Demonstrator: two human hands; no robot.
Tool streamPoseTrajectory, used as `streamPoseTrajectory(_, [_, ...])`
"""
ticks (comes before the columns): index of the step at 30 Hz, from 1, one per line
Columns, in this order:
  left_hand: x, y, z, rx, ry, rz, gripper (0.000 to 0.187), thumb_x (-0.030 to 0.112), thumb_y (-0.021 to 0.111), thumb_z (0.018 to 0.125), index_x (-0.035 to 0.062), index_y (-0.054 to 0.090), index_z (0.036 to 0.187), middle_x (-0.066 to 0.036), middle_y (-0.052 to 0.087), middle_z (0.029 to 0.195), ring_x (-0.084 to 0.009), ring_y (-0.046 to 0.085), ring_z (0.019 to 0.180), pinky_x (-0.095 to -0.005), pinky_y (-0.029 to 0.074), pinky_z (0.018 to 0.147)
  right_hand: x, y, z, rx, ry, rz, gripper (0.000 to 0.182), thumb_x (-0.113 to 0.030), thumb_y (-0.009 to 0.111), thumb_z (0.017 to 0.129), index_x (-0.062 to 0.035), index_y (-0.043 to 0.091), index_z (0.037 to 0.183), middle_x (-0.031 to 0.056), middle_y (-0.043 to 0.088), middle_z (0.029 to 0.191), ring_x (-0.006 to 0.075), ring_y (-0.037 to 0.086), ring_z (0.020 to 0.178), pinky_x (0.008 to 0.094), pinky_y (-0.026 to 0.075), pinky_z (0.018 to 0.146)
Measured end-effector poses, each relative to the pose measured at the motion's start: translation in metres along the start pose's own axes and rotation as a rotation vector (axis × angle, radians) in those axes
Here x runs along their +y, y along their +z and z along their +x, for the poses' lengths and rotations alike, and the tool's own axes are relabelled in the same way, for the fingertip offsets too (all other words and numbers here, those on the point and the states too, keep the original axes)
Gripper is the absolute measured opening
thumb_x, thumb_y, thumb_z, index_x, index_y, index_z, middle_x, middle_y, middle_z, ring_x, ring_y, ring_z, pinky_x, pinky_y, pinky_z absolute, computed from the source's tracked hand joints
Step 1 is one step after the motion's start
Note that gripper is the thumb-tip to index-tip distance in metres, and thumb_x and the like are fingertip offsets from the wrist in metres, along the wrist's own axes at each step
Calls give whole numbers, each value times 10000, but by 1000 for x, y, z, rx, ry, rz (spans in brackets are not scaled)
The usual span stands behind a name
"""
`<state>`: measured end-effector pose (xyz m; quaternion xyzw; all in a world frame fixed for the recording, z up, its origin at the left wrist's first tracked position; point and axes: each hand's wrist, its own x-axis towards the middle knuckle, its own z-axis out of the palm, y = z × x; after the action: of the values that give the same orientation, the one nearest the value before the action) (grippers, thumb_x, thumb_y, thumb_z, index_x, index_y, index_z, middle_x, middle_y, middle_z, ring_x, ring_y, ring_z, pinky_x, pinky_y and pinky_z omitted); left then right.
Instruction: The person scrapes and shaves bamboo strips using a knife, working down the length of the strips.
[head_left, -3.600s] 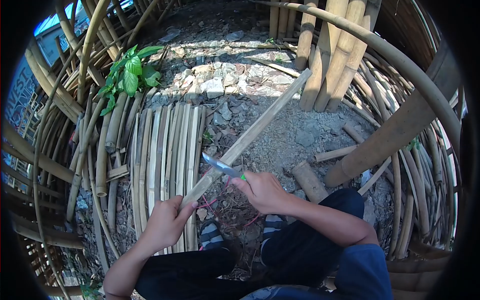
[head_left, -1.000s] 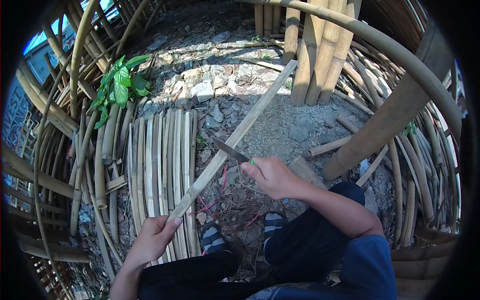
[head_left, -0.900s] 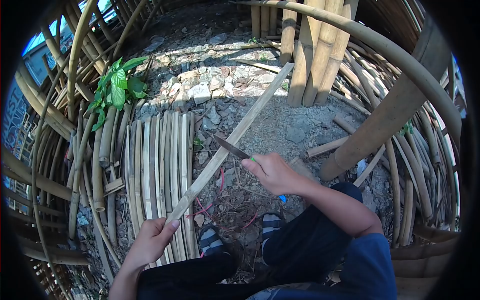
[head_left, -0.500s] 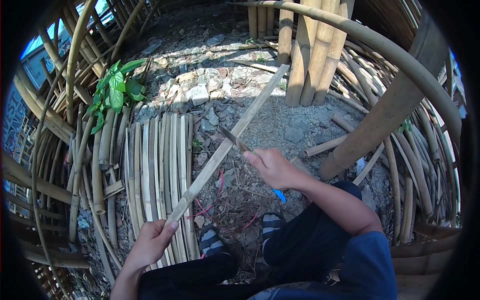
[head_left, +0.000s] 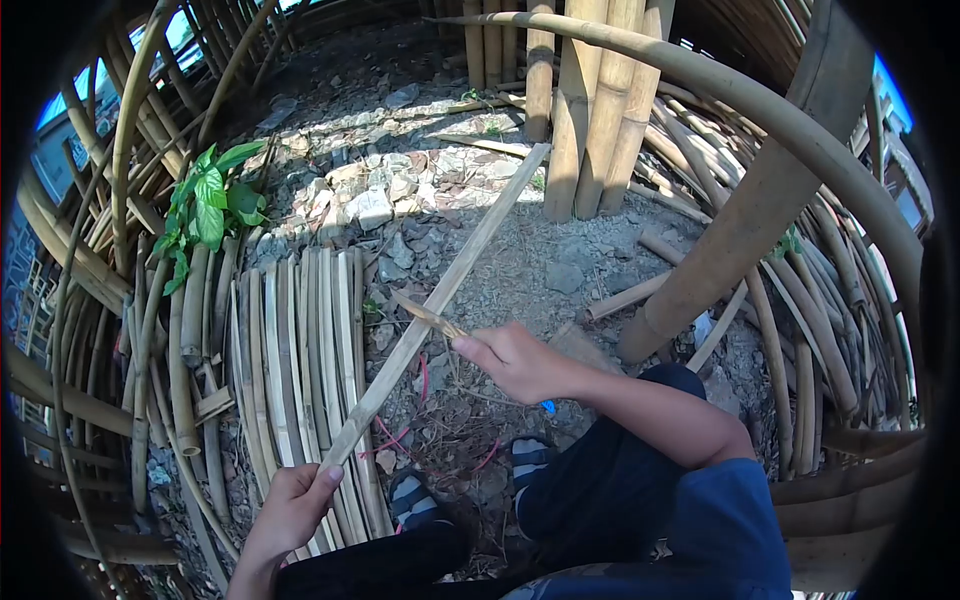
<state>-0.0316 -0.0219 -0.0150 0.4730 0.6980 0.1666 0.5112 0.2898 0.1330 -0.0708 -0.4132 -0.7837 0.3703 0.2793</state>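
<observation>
A long flat bamboo strip [head_left: 478, 243] slants away from me across the middle of the view. My left hand [head_left: 293, 508] is closed around its near end, thumb on top. In my right hand [head_left: 517, 366] is a knife [head_left: 428, 315], its blade lying across the strip around mid-length. The blade looks brownish in the light, and a bit of blue shows below the fist at the handle's end. Beneath the strip, to the left, a row of similar bamboo slats [head_left: 300, 350] lies side by side on the ground.
Thick upright bamboo poles [head_left: 590, 120] stand ahead, and a leaning pole [head_left: 735, 230] rises on the right. A curved pole [head_left: 690, 65] arches overhead. Stacked bamboo [head_left: 830, 320] lines the right side. A leafy plant [head_left: 210, 205] grows at left. Pink string [head_left: 393, 437] lies near my sandals [head_left: 415, 500].
The knife and my right hand have moved slightly toward me and left along the strip, and the blade's angle has turned. The whole view has shifted a little.
</observation>
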Motion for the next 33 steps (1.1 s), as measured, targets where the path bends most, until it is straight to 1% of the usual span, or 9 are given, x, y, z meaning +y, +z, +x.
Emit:
streamPoseTrajectory(4, [3, 1, -3, 10, 11, 21, 468, 349, 562, 1035, 36, 550, 687, 57, 433, 545, -41, 349, 489, -267, 295, 450, 7, -20, 9, -5, 93, -69, 642, -475, 389, 1058, 57, 583, 755, 239, 509, 588, 407, 550, 590, 488, 452, 658])
streamPoseTrajectory(6, [2, 0, -6, 22, 4, 17, 466, 346, 561, 1035, 36, 546, 688, 57, 432, 543, -43, 350, 487, -266, 292, 451, 32, -37, 21, 155, 66, -108, 613, -455, 381, 1072, 44, 511, 740, 136, 417, 564, 226, 416, 568, 429, 406, 614])
streamPoseTrajectory(12, [-2, 3, -3, 38, -1, 14, 477, 351, 569, 1030, 31, 546, 678, 46, 449, 533, -47, 354, 472, -269, 287, 440, 38, -50, 25, 141, 168, -34, 617, -462, 362, 1077, 28, 490, 724, 75, 400, 572, 174, 383, 581, 397, 387, 592])
streamPoseTrajectory(13, [-4, 3, -2, 41, 7, -6, 480, 352, 577, 1026, 29, 545, 673, 41, 455, 528, -48, 364, 463, -264, 287, 433, 33, -48, 22, 146, 172, -37, 617, -462, 362, 1077, 28, 490, 724, 75, 400, 572, 174, 383, 581, 397, 387, 592])
streamPoseTrajectory(15, [-3, 2, -3, 33, 18, -24, 477, 350, 579, 1025, 28, 546, 675, 39, 457, 529, -48, 371, 462, -260, 290, 433, 17, -40, 12, 63, 40, -7, 645, -492, 396, 1053, 63, 585, 785, 226, 525, 607, 378, 552, 594, 483, 442, 648])
streamPoseTrajectory(19, [-1, 4, -6, 38, 20, -23, 467, 342, 583, 1023, 28, 546, 679, 34, 462, 529, -49, 383, 458, -255, 295, 432, -7, -17, -9, -112, 1, -75, 633, -487, 387, 1053, 47, 602, 790, 244, 548, 627, 437, 586, 644, 503, 460, 671])
streamPoseTrajectory(23, [4, 2, -13, 44, 29, -36, 462, 336, 584, 1023, 27, 546, 681, 31, 465, 528, -53, 386, 453, -257, 298, 431, 22, -44, 11, 31, 17, -152, 635, -486, 391, 1054, 47, 590, 772, 234, 541, 619, 415, 575, 624, 495, 457, 665])
streamPoseTrajectory(25, [1, 1, -14, 49, 23, 0, 458, 323, 582, 1024, 24, 544, 679, 29, 463, 525, -57, 389, 450, -259, 297, 430, 38, -65, 21, 128, 42, -139, 586, -435, 412, 1068, 50, 520, 757, 183, 422, 572, 311, 428, 559, 452, 416, 621])
streamPoseTrajectory(33, [1, 4, -2, 42, -45, -28, 445, 300, 574, 1028, 23, 550, 680, 33, 456, 520, -57, 385, 452, -264, 290, 430, 24, -52, 15, -44, -5, -85, 591, -445, 389, 1073, 41, 529, 767, 172, 442, 601, 271, 423, 566, 441, 416, 626])
